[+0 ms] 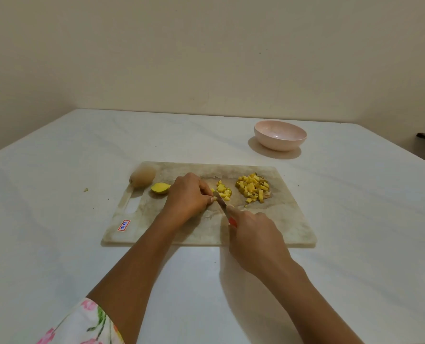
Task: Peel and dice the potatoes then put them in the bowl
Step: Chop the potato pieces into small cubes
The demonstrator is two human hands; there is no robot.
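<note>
The left hand [185,194] is curled down over a potato piece at the centre of the cutting board [288,219], and the right hand [253,234] is clamped on the knife [221,201], blade against that piece. Diced potato [253,187] lies right of the blade; a whole potato [143,176] and a peeled half [160,187] lie left. The bowl [280,135] stands on the counter [57,219] beyond the board, far right.

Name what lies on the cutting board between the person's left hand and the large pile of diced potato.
In the head view, a smaller cluster of potato dice and the knife blade lie between the left hand and the large pile.
</note>
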